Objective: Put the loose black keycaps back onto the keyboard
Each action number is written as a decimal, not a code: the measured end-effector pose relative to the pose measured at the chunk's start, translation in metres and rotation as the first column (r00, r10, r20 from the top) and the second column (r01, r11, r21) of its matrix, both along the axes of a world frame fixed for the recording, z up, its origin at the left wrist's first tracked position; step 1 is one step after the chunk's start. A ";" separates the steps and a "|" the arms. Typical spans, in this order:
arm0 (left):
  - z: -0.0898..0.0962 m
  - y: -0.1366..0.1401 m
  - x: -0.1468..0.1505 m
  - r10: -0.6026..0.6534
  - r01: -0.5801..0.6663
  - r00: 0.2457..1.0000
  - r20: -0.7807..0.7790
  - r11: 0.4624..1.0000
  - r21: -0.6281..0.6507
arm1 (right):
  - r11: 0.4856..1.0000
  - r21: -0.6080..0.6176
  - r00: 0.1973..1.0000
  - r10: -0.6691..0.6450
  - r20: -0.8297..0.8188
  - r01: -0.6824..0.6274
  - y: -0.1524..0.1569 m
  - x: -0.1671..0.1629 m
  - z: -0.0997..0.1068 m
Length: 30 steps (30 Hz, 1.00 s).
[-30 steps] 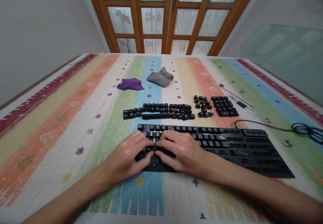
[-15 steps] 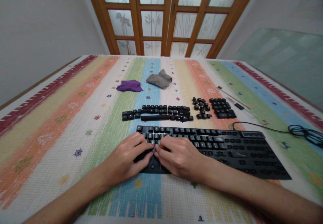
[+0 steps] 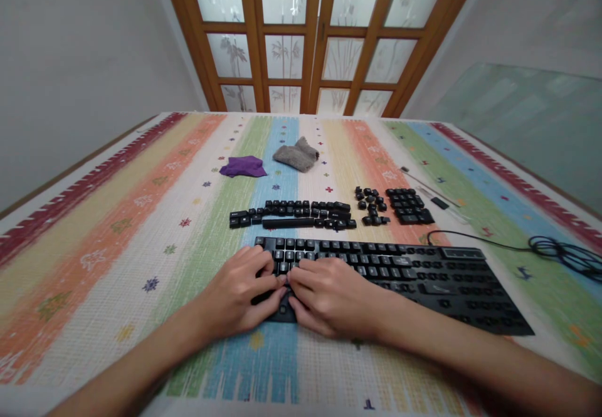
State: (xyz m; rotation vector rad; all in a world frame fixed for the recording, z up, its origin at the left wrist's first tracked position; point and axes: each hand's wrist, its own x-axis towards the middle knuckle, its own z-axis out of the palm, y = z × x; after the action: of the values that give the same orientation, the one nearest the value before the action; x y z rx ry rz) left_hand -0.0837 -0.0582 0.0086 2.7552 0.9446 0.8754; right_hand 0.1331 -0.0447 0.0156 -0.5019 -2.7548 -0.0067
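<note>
A black keyboard (image 3: 475,288) lies across the table in front of me, with keycaps over its upper left part and bare key sockets on its right part. My left hand (image 3: 244,288) is closed over the keyboard's left end, its thumb and forefinger pressed together. Against its fingertips, the curled fingers of my right hand (image 3: 329,295) rest on the lower left rows. Whatever lies under the fingertips is hidden. Just behind the keyboard are loose keycaps in rows, with a long space bar (image 3: 288,223) among them.
Further right sit a small keycap cluster (image 3: 371,205) and a number-pad keycap block (image 3: 409,206). Beyond are a thin rod (image 3: 433,187), a small black piece (image 3: 439,203) and a coiled cable (image 3: 559,248). A purple cloth (image 3: 244,166) and a grey cloth (image 3: 297,155) lie at the back.
The view has shifted slightly. Both hands stay at the keyboard's left end; my right thumb has drawn a little away from the left fingertips.
</note>
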 end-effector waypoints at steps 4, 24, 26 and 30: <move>-0.003 0.000 -0.001 -0.020 0.020 0.999 0.032 1.000 0.006 | 0.996 -0.074 0.994 -0.053 -0.093 0.047 0.029 0.004 0.018; 0.000 0.002 -0.006 -0.051 0.021 0.986 0.156 0.981 0.191 | 0.901 -0.283 0.942 -0.290 0.170 0.329 0.168 -0.074 0.009; 0.001 0.002 -0.007 -0.022 -0.019 0.978 0.207 0.981 0.195 | 0.907 -0.268 0.942 -0.284 0.181 0.325 0.169 -0.075 0.008; 0.000 0.003 -0.010 -0.001 -0.048 0.968 0.250 0.981 0.190 | 0.929 -0.219 0.945 -0.257 0.200 0.299 0.168 -0.075 0.009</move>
State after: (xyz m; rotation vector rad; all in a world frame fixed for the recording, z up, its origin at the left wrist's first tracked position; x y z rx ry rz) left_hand -0.0937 -0.0556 0.0090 2.7026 0.8894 1.3485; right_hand 0.0578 0.1233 0.0246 -1.0023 -2.8357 0.2393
